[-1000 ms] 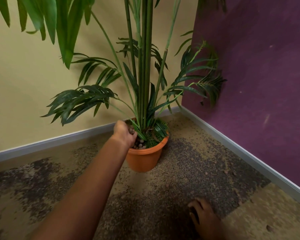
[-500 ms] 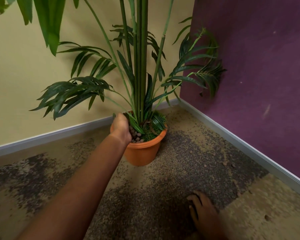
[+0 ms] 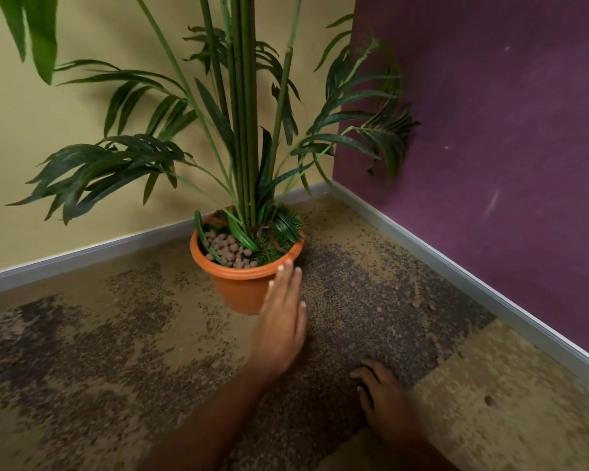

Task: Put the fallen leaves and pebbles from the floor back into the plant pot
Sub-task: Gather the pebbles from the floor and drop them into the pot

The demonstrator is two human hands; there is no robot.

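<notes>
An orange plant pot (image 3: pixel 242 287) stands in the room's corner, holding a tall green plant (image 3: pixel 244 137) and a heap of brown pebbles (image 3: pixel 228 249) on its left side. My left hand (image 3: pixel 283 321) hovers flat and open in front of the pot's right rim, fingers together and pointing up, holding nothing. My right hand (image 3: pixel 383 396) rests palm-down on the carpet at the lower right, fingers spread. A few loose pebbles (image 3: pixel 353 284) lie on the carpet to the right of the pot, some (image 3: pixel 414 304) near the purple wall.
A yellow wall (image 3: pixel 65 185) runs behind the pot and a purple wall (image 3: pixel 490 164) on the right, both with a grey skirting board (image 3: pixel 456 277). Long fronds (image 3: pixel 99 168) spread low to the left and right. The carpet (image 3: pixel 116 351) is mottled tan and dark.
My left hand has left the pot's left rim, where it was closed over the pebbles, and now hangs open in front of the pot's right side. The right hand has stayed on the carpet.
</notes>
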